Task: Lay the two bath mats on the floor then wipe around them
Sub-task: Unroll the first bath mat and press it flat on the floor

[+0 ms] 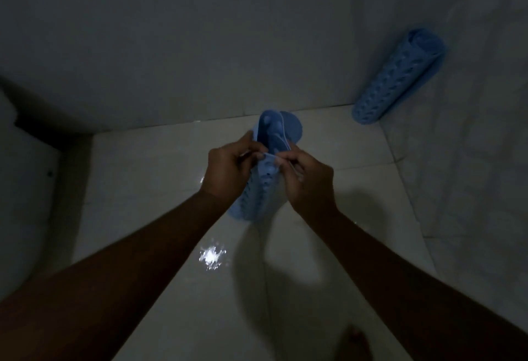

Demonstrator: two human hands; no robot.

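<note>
We saw two long forearms (137, 263), both bare along all the length that showed. The left hand (228, 167) and the right hand (311, 182), above the bright glare spot (212, 257) on the floor (137, 166), were bare as well. Below and to the right of that spot, a bare foot (357, 339) showed only dimly, blurred.

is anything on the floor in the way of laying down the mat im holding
Nothing visible on the floor tiles does. The left hand and right hand hold the rolled mat above them; the second rolled mat leans in the far right corner, apart.
</note>
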